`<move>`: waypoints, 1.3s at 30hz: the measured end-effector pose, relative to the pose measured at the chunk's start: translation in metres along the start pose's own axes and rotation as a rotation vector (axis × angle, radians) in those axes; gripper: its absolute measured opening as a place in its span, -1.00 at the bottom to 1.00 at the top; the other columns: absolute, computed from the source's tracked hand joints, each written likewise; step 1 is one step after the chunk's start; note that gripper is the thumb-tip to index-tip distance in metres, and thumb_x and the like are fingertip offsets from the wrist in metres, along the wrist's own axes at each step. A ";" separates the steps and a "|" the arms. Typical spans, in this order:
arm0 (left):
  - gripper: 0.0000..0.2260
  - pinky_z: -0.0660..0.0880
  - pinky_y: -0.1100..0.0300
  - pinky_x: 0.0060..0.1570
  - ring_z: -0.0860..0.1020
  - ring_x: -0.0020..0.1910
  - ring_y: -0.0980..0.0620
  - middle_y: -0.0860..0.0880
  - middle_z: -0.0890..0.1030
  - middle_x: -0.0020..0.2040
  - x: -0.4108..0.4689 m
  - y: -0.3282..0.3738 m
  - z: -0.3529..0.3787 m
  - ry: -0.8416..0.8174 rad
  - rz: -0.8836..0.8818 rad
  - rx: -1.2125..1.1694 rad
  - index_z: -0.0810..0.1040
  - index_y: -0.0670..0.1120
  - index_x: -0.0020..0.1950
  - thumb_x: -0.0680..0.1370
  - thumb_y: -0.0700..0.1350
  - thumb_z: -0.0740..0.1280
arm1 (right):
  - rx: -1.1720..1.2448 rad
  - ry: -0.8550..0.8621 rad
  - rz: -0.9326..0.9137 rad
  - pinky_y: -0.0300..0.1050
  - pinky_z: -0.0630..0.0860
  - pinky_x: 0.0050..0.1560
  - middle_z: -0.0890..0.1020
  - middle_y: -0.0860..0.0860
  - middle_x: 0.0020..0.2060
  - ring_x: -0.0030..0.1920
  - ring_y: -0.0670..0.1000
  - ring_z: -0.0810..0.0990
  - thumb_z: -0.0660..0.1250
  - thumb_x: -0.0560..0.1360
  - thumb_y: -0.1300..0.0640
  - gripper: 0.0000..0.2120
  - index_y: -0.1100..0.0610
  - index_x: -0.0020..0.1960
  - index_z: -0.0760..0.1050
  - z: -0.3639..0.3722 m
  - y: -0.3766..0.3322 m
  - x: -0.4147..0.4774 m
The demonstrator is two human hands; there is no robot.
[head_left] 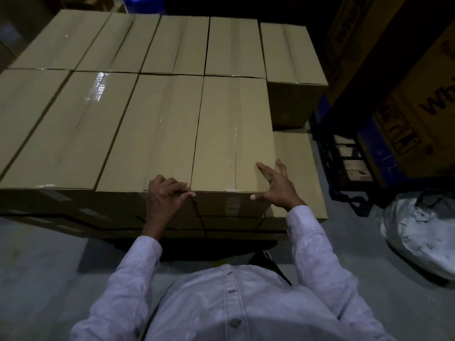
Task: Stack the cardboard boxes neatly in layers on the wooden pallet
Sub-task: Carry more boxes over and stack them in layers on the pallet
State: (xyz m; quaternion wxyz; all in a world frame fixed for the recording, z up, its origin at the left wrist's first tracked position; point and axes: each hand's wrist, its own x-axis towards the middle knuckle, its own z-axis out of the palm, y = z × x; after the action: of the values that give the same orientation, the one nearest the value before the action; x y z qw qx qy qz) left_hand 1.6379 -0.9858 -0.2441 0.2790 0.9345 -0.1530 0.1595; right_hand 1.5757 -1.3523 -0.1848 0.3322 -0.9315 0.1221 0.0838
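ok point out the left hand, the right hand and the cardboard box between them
left hand (165, 196): head view, back of the hand
right hand (277, 188): head view, back of the hand
cardboard box (232, 134): head view, taped top face

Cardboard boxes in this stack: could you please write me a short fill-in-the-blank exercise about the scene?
1. The hand with spread fingers is the person's ___.
2. The far row of the top layer shows ___ boxes.
3. The crumpled bag lies on the ___.
Missing: right; five; floor.
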 end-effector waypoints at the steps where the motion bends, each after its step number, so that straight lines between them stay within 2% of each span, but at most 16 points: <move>1: -0.65 0.47 -0.03 -0.09 0.48 -0.08 0.02 0.13 0.72 -0.12 0.000 0.000 0.000 0.005 0.001 -0.002 0.80 0.03 0.04 0.36 0.17 0.67 | -0.001 -0.004 0.007 0.24 0.36 0.54 -0.17 -0.01 0.74 0.66 0.23 0.24 0.77 0.21 -0.16 0.17 -0.32 0.67 0.22 0.001 0.000 0.000; 7: -0.69 0.44 0.01 -0.14 0.43 -0.09 0.05 0.15 0.69 -0.11 -0.002 0.002 -0.001 -0.031 0.021 0.017 0.79 0.11 0.07 0.38 0.16 0.66 | 0.021 -0.007 0.011 0.31 0.33 0.58 -0.19 -0.07 0.73 0.67 0.25 0.19 0.76 0.25 -0.11 0.15 -0.32 0.67 0.20 0.004 0.005 0.000; 14: -0.68 0.46 0.02 -0.14 0.44 -0.06 0.04 0.17 0.70 -0.11 0.001 0.006 -0.006 -0.040 -0.020 -0.013 0.80 0.10 0.06 0.37 0.17 0.65 | 0.062 -0.005 0.009 0.27 0.31 0.58 -0.24 -0.07 0.73 0.70 0.23 0.09 0.74 0.32 -0.03 0.12 -0.32 0.68 0.17 0.008 0.006 -0.001; 17: -0.69 0.50 -0.04 -0.10 0.48 -0.04 0.00 0.17 0.72 -0.07 -0.004 0.007 -0.004 -0.011 -0.040 -0.081 0.80 0.10 0.06 0.37 0.15 0.66 | 0.109 0.006 -0.001 0.26 0.31 0.61 -0.27 -0.07 0.72 0.71 0.23 0.06 0.71 0.38 0.00 0.07 -0.31 0.68 0.16 0.016 0.007 -0.006; 21: -0.65 0.55 -0.08 -0.06 0.50 0.04 0.01 0.14 0.74 0.03 -0.012 0.010 -0.003 -0.002 -0.112 -0.145 0.78 0.08 0.12 0.37 0.11 0.66 | 0.169 0.059 0.002 0.26 0.27 0.62 -0.21 -0.03 0.73 0.72 0.24 0.01 0.64 0.47 -0.04 -0.05 -0.29 0.69 0.19 0.028 0.011 -0.019; 24: -0.57 0.56 -0.07 -0.02 0.50 0.09 0.03 0.12 0.74 0.08 -0.016 0.016 -0.007 -0.007 -0.134 -0.144 0.77 0.07 0.16 0.34 0.16 0.67 | 0.208 0.074 0.016 0.28 0.24 0.64 -0.20 -0.03 0.73 0.72 0.22 -0.04 0.63 0.48 -0.08 -0.10 -0.27 0.68 0.22 0.033 0.012 -0.031; 27: -0.59 0.50 -0.04 0.11 0.51 0.10 0.06 0.14 0.72 0.06 -0.016 0.033 -0.011 -0.010 -0.119 -0.135 0.75 0.10 0.15 0.39 0.24 0.62 | 0.261 0.120 0.002 0.26 0.23 0.63 -0.21 -0.07 0.72 0.72 0.18 -0.06 0.62 0.49 -0.08 -0.12 -0.28 0.67 0.23 0.035 0.015 -0.046; 32: -0.74 0.50 -0.11 0.12 0.59 0.04 0.06 0.20 0.72 -0.03 -0.012 0.090 0.007 -0.021 0.012 -0.249 0.77 0.11 0.07 0.49 0.22 0.59 | 0.346 0.240 0.027 0.34 0.40 0.53 -0.05 -0.18 0.70 0.71 0.08 0.02 0.60 0.51 -0.11 -0.21 -0.42 0.59 0.27 0.025 0.044 -0.079; 34: -0.81 0.50 -0.11 0.08 0.60 0.01 0.05 0.20 0.71 -0.06 -0.010 0.124 0.020 -0.057 0.088 -0.332 0.78 0.09 0.04 0.53 0.16 0.58 | 0.351 0.311 0.054 0.29 0.40 0.54 0.03 -0.15 0.69 0.69 0.02 0.07 0.59 0.52 -0.08 -0.25 -0.39 0.58 0.32 0.016 0.065 -0.101; 36: -0.83 0.51 -0.10 0.05 0.59 -0.01 0.04 0.18 0.71 -0.07 -0.011 0.160 0.034 -0.138 0.162 -0.409 0.78 0.07 0.03 0.55 0.13 0.56 | 0.349 0.364 0.084 0.26 0.38 0.55 0.14 -0.09 0.67 0.67 -0.01 0.15 0.57 0.55 -0.06 -0.30 -0.32 0.59 0.35 0.007 0.087 -0.127; 39: -0.85 0.54 -0.07 0.03 0.60 -0.01 0.06 0.19 0.71 -0.06 -0.015 0.212 0.054 -0.314 0.232 -0.524 0.78 0.08 0.05 0.56 0.11 0.55 | 0.409 0.441 0.176 0.21 0.51 0.42 0.38 -0.12 0.55 0.52 -0.06 0.39 0.54 0.58 -0.08 -0.33 -0.28 0.60 0.34 -0.003 0.122 -0.172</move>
State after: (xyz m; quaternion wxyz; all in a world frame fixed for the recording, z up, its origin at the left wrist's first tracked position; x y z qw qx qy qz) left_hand 1.5562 -1.1829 -0.1928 0.4630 0.8205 -0.3354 -0.0005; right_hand 1.3769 -1.4163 -0.2144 0.4696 -0.8269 0.2858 -0.1183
